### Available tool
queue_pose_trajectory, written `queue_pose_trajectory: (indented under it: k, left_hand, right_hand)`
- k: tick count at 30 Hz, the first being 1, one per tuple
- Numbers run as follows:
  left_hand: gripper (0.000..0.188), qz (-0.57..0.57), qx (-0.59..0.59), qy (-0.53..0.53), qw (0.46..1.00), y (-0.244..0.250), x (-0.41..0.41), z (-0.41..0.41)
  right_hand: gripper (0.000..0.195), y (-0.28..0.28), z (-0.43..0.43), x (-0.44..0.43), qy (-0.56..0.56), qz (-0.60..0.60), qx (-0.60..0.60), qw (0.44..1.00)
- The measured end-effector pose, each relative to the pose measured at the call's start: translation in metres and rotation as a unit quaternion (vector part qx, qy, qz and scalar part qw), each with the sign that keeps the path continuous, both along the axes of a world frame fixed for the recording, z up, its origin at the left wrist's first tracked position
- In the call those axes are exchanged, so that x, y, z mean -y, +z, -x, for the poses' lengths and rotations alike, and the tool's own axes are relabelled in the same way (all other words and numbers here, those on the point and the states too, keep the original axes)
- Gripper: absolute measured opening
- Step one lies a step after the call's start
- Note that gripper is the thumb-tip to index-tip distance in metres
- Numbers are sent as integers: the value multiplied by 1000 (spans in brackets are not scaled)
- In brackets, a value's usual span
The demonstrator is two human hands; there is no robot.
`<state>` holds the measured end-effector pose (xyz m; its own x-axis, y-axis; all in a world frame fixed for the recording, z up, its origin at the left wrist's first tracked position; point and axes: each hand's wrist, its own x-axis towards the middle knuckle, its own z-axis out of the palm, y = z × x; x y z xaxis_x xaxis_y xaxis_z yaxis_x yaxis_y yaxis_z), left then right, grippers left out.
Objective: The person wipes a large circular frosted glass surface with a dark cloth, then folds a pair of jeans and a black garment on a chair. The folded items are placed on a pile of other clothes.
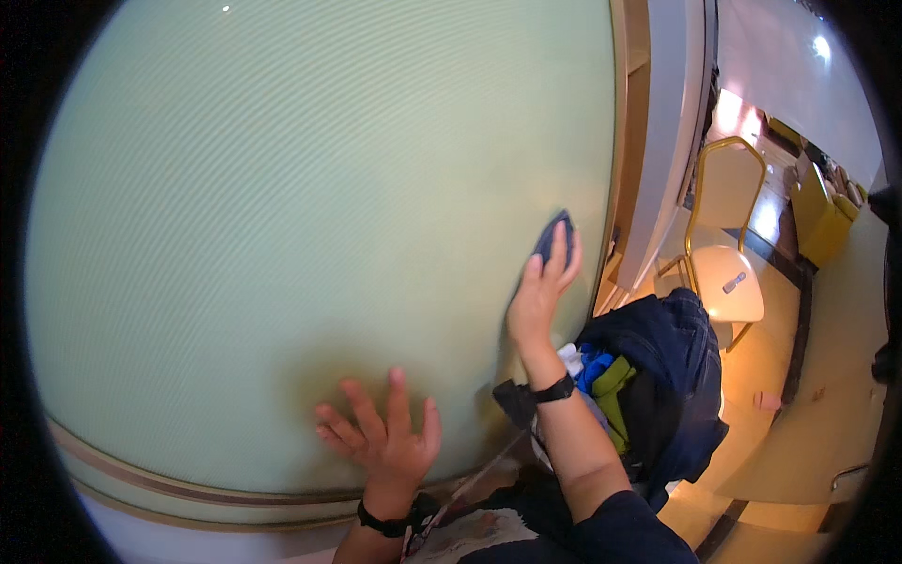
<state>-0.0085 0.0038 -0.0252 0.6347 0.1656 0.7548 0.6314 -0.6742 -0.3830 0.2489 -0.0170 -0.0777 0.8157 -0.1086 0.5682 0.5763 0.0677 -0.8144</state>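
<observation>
A large pale green panel (317,247) with fine ribbed lines fills the view before me. My right hand (546,289) presses a dark blue cloth (554,238) against the panel near its right edge, fingers laid over it. Lower down, my left hand (387,430) has its fingers spread in front of the panel and holds nothing; whether it touches the surface is unclear. Both wrists wear black bands. Beside my right forearm is a heap of clothes with dark blue denim (694,352), a green cloth (614,395) and a blue cloth (593,366).
A brown frame (629,134) borders the panel on the right. Beyond the clothes stands a gold-framed chair (729,190) with a small grey object (734,283) on its seat. A pink object (767,401) lies on the floor. A yellow container (821,218) stands farther back.
</observation>
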Motion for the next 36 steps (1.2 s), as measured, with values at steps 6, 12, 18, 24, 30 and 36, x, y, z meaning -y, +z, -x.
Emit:
queue_pose_trajectory:
  k: [6, 12, 18, 24, 30, 36]
  left_hand:
    - [69, 5, -55, -4, 998, -22, 4, 13]
    - [73, 145, -47, -76, 985, -29, 4, 40]
    - [72, 158, -88, -75, 981, -31, 4, 67]
    - [68, 180, -123, -62, 974, -35, 3, 104]
    - [63, 180, -118, -69, 974, -50, 1, 133]
    - [64, 256, -119, -103, 954, -48, 6, 142]
  right_hand:
    - [58, -28, 90, -6, 41, 26, 81, 996]
    - [56, -66, 172, -10, 94, 49, 129, 986]
    - [59, -84, 253, -22, 105, 67, 129, 984]
    - [62, -136, 336, -41, 166, 91, 150, 970]
    - [62, -163, 386, -39, 219, 146, 141, 954]
    - [63, -181, 359, -33, 161, 181, 98, 965]
